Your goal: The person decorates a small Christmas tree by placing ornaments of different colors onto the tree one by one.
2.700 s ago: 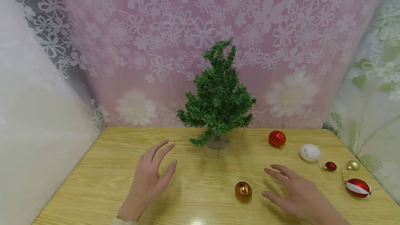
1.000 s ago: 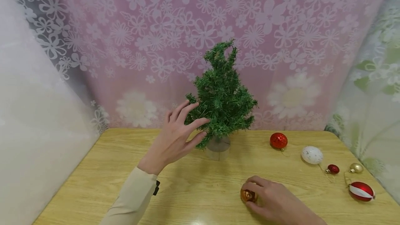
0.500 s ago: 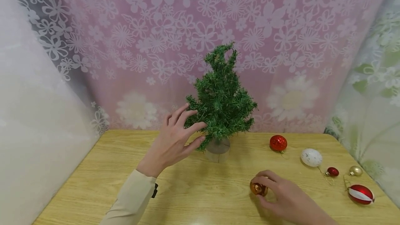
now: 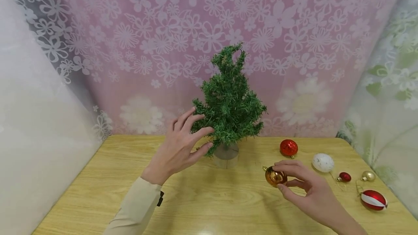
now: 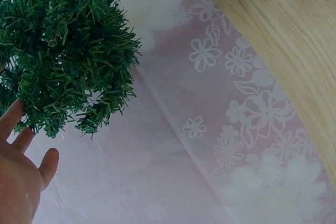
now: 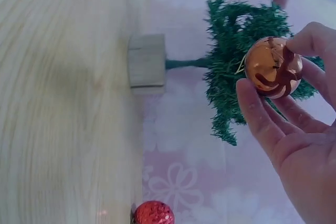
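A small artificial Christmas tree (image 4: 230, 100) stands upright on its round wooden base (image 4: 226, 157) near the back of the table. At its lower left branches is my left hand (image 4: 181, 146), fingers spread and slightly bent with the fingertips right at the needles; nothing is held in it. My right hand (image 4: 311, 193) pinches a shiny copper-gold bauble (image 4: 275, 177) between thumb and fingers, raised over the table right of the tree. The bauble's gold cap points left, toward the tree. In the right wrist view the bauble (image 6: 270, 66) overlaps the branches.
On the right of the wooden table (image 4: 107, 191) lie a red bauble (image 4: 289, 148), a speckled white one (image 4: 323, 163), a small dark red one (image 4: 344, 177), a small gold one (image 4: 368, 176) and a red-and-white striped one (image 4: 374, 200). A pink floral curtain (image 4: 156, 46) hangs behind.
My right hand has taken hold of the copper-gold bauble and lifted it off the table, turning its cap leftward. Before that, my left hand moved up and right to the tree's lower branches.
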Available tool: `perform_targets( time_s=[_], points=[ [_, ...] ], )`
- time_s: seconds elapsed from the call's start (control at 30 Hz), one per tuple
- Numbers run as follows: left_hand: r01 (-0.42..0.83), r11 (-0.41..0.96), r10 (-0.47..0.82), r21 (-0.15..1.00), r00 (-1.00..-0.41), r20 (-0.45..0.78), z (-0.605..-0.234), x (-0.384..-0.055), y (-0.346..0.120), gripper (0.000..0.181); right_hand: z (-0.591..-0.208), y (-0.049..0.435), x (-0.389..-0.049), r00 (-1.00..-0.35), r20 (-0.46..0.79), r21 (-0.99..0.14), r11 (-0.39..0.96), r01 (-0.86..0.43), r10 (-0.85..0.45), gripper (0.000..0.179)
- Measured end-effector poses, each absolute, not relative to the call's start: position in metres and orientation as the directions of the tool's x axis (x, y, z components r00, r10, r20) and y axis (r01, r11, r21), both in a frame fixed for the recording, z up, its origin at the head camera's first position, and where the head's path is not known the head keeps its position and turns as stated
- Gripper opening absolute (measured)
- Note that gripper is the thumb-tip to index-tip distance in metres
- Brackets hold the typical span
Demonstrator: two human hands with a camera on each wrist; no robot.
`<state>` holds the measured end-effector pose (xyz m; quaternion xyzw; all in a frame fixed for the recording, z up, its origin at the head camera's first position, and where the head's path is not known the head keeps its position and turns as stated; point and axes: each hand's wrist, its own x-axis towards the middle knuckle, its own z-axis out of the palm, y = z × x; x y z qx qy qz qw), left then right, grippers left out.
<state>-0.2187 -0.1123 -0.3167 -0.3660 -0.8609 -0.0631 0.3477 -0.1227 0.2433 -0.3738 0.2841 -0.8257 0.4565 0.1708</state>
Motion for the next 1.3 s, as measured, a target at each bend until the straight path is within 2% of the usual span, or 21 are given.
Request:
perform_targets(
  time_s=[0.1, 0.23, 0.7, 1.03, 1.3],
  points=[
    [0.673, 0.725, 0.585, -0.145, -0.490, 0.647, -0.316, -0.219, -0.113, 0.034, -0.367, 0.244, -0.121, -0.807, 0.512, -0.709, 0.385, -0.590, -0.294, 0.048],
    [0.670, 0.727, 0.584, -0.151, -0.487, 0.650, -0.317, -0.219, -0.112, 0.034, -0.362, 0.243, -0.119, -0.812, 0.511, -0.727, 0.363, -0.583, -0.282, 0.046],
    [0.687, 0.716, 0.568, -0.125, -0.469, 0.676, -0.322, -0.221, -0.111, 0.034, -0.353, 0.233, -0.117, -0.794, 0.549, -0.702, 0.372, -0.608, -0.261, 0.044],
    [0.696, 0.709, 0.559, -0.112, -0.458, 0.691, -0.321, -0.223, -0.110, 0.031, -0.337, 0.223, -0.117, -0.755, 0.594, -0.677, 0.333, -0.656, -0.280, 0.044],
    [0.701, 0.703, 0.564, -0.118, -0.449, 0.693, -0.318, -0.225, -0.109, 0.031, -0.327, 0.218, -0.117, -0.759, 0.586, -0.689, 0.318, -0.651, -0.284, 0.049]
  ],
)
